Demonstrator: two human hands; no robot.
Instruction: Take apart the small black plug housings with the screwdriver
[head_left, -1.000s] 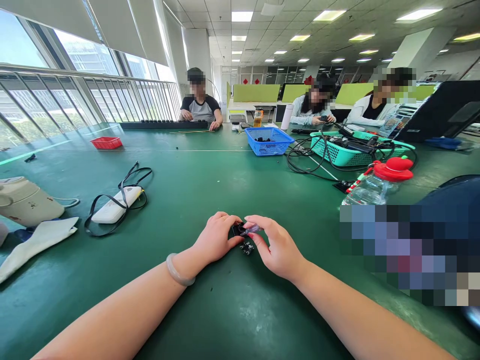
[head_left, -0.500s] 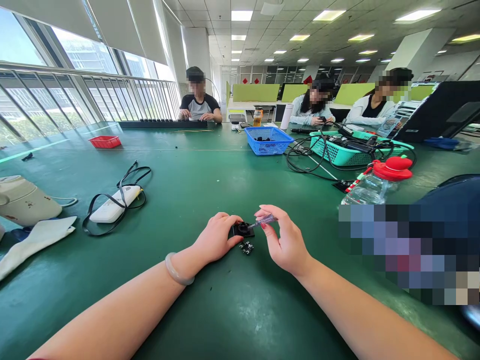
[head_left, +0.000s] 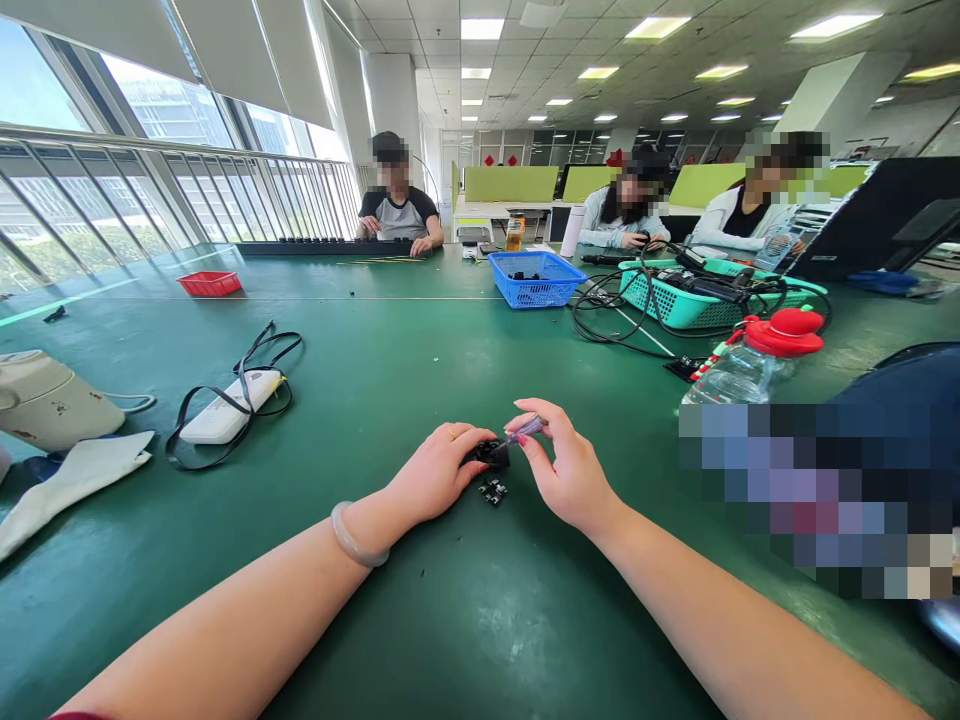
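My left hand (head_left: 448,465) is closed round the left side of a small black part (head_left: 495,454), which it steadies low over the green tabletop. The part's exact kind does not show, and my fingers cover some of it. In my right hand (head_left: 564,465) a small screwdriver (head_left: 529,426) with a translucent purple handle is pinched between thumb and fingers. Its shaft slants down and left to the black part. A little cluster of black and silver pieces (head_left: 493,491) lies on the table just below, touched by neither hand.
Ahead stand a blue basket (head_left: 537,290) and a teal basket (head_left: 679,312) with cables. A red-lidded bottle (head_left: 757,350) is at right, a white device with a black strap (head_left: 231,408) at left. A red tray (head_left: 210,284) sits farther off. Several people sit across the table.
The black part has tilted up in my left hand, whose fingers now reach farther over it. My right hand has shifted slightly up and left, with the screwdriver more steeply angled.
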